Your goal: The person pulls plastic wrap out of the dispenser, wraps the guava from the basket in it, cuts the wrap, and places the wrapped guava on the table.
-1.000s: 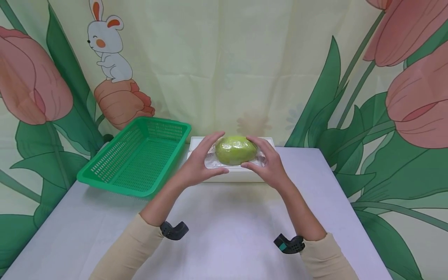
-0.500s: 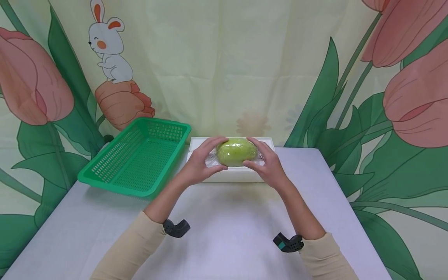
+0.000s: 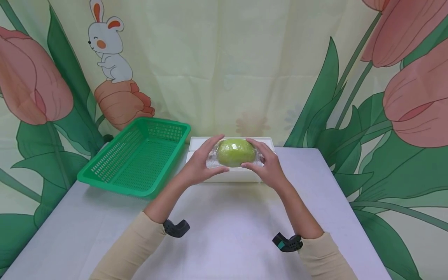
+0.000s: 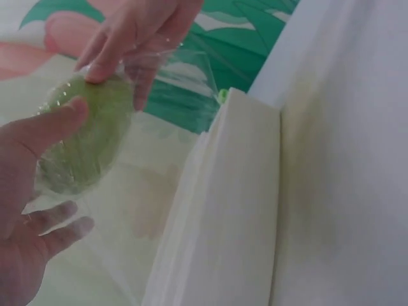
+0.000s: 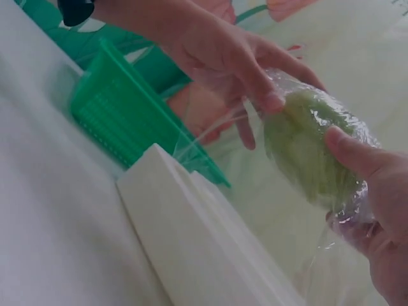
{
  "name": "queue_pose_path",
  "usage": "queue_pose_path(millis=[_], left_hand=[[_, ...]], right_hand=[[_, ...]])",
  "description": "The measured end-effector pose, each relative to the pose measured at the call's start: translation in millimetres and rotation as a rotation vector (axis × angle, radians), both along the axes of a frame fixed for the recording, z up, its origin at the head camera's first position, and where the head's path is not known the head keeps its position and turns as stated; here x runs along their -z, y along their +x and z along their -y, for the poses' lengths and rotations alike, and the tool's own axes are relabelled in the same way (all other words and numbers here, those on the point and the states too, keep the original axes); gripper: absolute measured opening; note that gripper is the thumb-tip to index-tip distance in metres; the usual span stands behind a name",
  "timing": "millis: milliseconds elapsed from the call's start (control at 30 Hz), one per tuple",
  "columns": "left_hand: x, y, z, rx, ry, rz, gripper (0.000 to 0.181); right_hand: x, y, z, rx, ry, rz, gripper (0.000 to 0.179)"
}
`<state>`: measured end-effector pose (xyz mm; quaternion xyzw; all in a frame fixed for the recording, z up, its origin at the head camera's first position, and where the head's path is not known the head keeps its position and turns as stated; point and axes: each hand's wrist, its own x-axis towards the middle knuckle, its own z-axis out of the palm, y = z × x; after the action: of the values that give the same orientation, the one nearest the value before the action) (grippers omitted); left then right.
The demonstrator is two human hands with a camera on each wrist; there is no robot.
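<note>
A green oval fruit [image 3: 235, 153], wrapped in glossy cling film, is held up in front of me over a long white box [image 3: 231, 177]. My left hand [image 3: 199, 163] grips its left end, thumb on the near side and fingers behind. On the opposite end, my right hand [image 3: 267, 163] grips it the same way. Both wrist views show a thumb pressing on the film, and the fruit [image 4: 89, 137] apart from the box [image 4: 239, 204]. Loose clear film [image 4: 185, 83] spreads beyond the fruit toward the box. Some fingers are hidden behind the fruit.
A green plastic basket [image 3: 136, 190] with slotted walls stands on the white table [image 3: 224, 233], left of the box. A small bright green piece [image 4: 222, 96] shows at the box's end. Behind the table hangs a printed curtain [image 3: 259, 58].
Both hands keep hold of the wrapped fruit, which has dipped slightly. The left fingers lowered along it, then lifted again. The basket and box have stayed in place.
</note>
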<state>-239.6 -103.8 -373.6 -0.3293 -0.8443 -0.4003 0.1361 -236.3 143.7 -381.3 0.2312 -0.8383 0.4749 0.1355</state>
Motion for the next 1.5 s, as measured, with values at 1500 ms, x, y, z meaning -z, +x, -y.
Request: queue_pose_path(millis=[1500], left_hand=[[13.9, -4.3, 0.4, -0.07, 0.142, 0.158, 0.072]], right_hand=[[14.9, -8.9, -1.6, -0.031, -0.052, 0.125, 0.073]])
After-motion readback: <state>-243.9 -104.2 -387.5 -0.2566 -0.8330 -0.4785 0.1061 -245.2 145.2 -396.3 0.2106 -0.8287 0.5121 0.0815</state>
